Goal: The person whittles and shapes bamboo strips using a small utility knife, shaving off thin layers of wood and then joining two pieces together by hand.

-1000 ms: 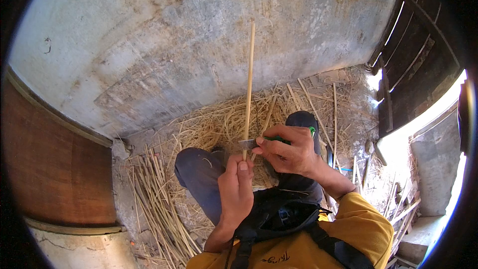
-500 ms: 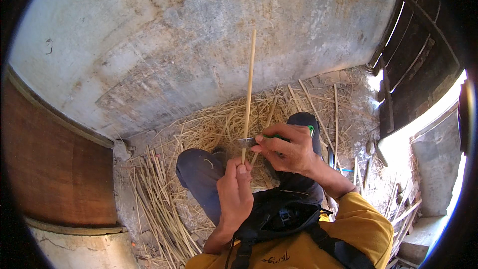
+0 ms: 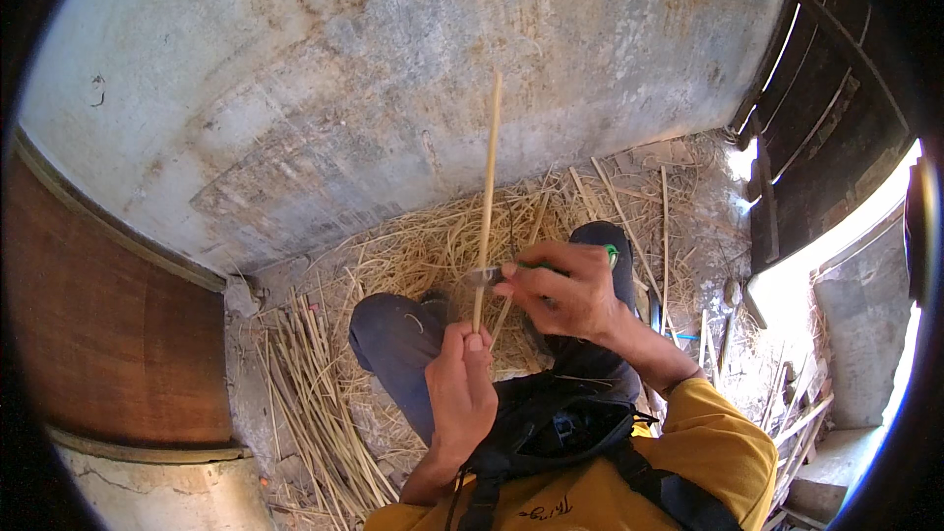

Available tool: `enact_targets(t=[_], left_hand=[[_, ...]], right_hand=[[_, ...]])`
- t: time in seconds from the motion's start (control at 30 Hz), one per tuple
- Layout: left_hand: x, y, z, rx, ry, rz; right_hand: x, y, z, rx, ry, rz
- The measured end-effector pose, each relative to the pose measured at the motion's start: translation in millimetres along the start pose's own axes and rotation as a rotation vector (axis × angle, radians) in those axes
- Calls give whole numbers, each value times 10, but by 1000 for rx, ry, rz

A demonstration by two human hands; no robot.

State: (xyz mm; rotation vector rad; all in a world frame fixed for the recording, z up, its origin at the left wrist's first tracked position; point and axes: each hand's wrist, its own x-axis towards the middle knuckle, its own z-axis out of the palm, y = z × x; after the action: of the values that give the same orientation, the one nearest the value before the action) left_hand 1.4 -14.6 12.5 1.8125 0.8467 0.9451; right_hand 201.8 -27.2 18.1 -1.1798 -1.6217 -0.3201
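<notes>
A long, pale stick [image 3: 491, 167], bamboo-like in look, points away from me toward the wall. Its near end is pinched between the thumb and fingers of my left hand [image 3: 462, 383]. My right hand [image 3: 570, 290] is closed round the green handle of a small knife [image 3: 485, 275]. The short metal blade lies across the stick just beyond my left fingertips and appears to touch it. Most of the handle is hidden inside my right fingers.
Curled shavings [image 3: 423, 241] cover the floor past my knees. A bundle of thin strips [image 3: 320, 393] lies at my left, near a brown wooden panel [image 3: 118, 324]. A stained wall [image 3: 393, 88] rises ahead. Loose sticks [image 3: 665, 236] lie at the right. An open black bag [image 3: 551, 428] rests at my waist.
The stick's far end has dropped slightly toward me and is a little blurred. My left hand has shifted slightly down and left; the right hand with the knife has barely moved.
</notes>
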Motion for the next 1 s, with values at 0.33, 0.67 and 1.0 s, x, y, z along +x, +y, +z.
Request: enact_targets(t=[0.33, 0.67, 1.0], left_hand=[[-320, -34, -177, 22, -127, -161], [-190, -159, -131, -78, -79, -159], [-54, -75, -98, -40, -149, -210]], right_hand=[[287, 778, -294, 148, 295, 538], [144, 203, -92, 779, -125, 835], [136, 89, -87, 641, -198, 822]])
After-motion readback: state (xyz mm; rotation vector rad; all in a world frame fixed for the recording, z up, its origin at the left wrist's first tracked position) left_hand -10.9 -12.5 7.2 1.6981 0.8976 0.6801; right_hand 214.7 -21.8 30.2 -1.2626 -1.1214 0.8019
